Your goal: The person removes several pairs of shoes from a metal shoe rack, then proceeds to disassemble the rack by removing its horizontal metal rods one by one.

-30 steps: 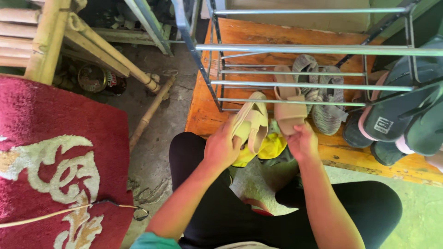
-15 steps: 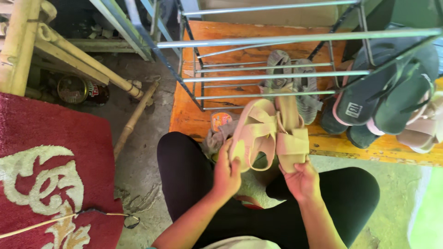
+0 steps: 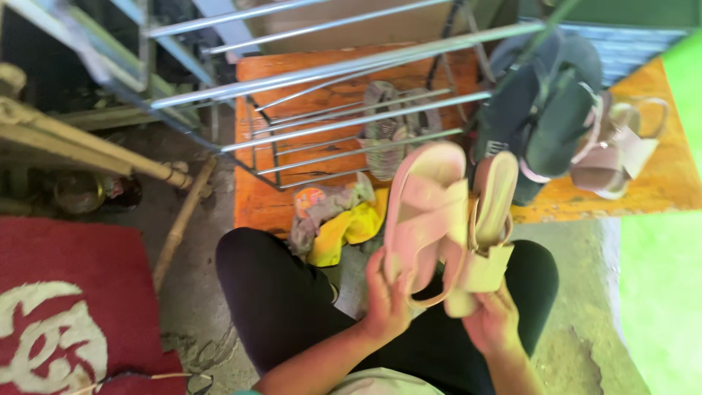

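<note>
Centre of the frame: our left hand (image 3: 386, 303) and right hand (image 3: 496, 322) each close a grip on one pale pink sandal (image 3: 424, 219) (image 3: 488, 234), the pair lifted before the metal rack (image 3: 344, 110) (other footwear (image 3: 545, 110) already racked at upper right), not yet placed.

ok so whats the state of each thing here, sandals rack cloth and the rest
left hand: gripping the pink sandal by its heel
pink sandal: held up, tilted, straps toward camera
right hand: gripping the cream sandal from below
cream sandal: held up against the pink one
metal rack: standing, one grey pair on its bars
dark flip-flops: leaning on the rack
yellow cloth: crumpled on the board's edge
</note>
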